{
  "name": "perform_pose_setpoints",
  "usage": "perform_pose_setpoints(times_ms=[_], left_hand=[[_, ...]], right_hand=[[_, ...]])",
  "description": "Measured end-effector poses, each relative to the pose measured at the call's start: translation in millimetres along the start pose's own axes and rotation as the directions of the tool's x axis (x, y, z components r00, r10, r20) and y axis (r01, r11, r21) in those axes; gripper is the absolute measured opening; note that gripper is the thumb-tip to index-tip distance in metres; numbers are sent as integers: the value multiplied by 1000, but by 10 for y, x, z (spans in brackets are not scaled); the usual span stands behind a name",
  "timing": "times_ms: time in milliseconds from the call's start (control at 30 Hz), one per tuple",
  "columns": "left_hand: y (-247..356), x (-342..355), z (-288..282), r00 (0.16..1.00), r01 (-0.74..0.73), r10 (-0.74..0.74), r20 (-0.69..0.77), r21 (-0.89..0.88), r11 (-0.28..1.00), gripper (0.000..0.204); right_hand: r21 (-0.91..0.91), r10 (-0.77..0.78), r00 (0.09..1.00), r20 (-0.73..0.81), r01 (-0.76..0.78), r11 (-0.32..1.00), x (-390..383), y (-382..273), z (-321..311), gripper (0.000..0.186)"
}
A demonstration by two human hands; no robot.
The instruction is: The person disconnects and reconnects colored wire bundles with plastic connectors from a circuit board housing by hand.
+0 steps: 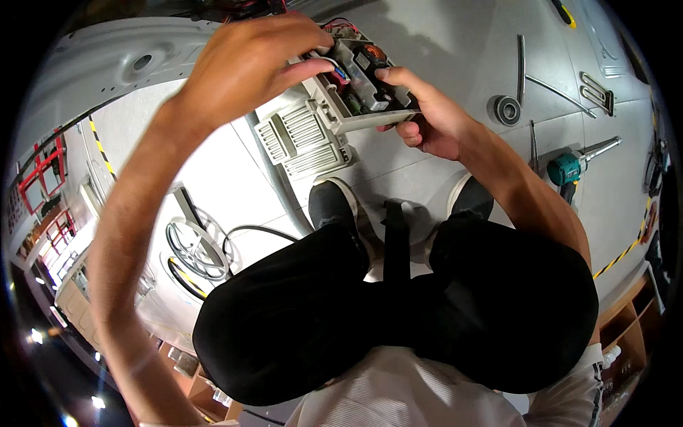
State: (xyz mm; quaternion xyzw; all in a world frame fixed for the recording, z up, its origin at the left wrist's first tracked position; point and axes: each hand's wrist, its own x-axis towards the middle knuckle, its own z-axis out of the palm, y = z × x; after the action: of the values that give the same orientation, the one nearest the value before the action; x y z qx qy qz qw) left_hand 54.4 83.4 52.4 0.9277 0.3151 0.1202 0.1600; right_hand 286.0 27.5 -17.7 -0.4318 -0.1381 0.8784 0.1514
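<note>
An open grey plastic housing holds an electronic control board with a copper-coloured coil and dark parts. My right hand grips its right end, thumb on top and fingers curled underneath. From the left, my left hand reaches over the housing's upper left edge. Its thumb and fingers close in beside a blue and red connector; what lies between the fingertips is partly hidden. Red wires show at the housing's far end. A ribbed grey plastic part sits just below it; whether the two are joined, I cannot tell.
A large metal appliance panel stands at upper left, with a grey hose along the floor. A spoked pulley wheel lies left of my legs. To the right lie a bearing, metal rods, a heating element and a teal power tool.
</note>
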Motion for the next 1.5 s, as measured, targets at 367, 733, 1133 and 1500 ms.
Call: perform_pose_setpoints(times_ms=[367, 733, 1133, 1500], left_hand=[[488, -517, 1028, 572, -95, -630, 526, -720, -687, 82], [480, -421, 1193, 622, -304, -646, 442, -624, -720, 67], [477, -463, 1225, 643, -322, -629, 436, -591, -739, 64], [508, -450, 1141, 614, -302, -640, 463, -611, -732, 61]], right_hand=[[66, 111, 991, 72, -116, 991, 111, 11, 51, 42], [-599, 316, 934, -164, -349, 721, -29, -150, 187, 74], [-933, -301, 883, 359, 326, -155, 285, -777, 846, 32], [-938, -351, 878, 325, 252, -238, 456, -571, 774, 26]])
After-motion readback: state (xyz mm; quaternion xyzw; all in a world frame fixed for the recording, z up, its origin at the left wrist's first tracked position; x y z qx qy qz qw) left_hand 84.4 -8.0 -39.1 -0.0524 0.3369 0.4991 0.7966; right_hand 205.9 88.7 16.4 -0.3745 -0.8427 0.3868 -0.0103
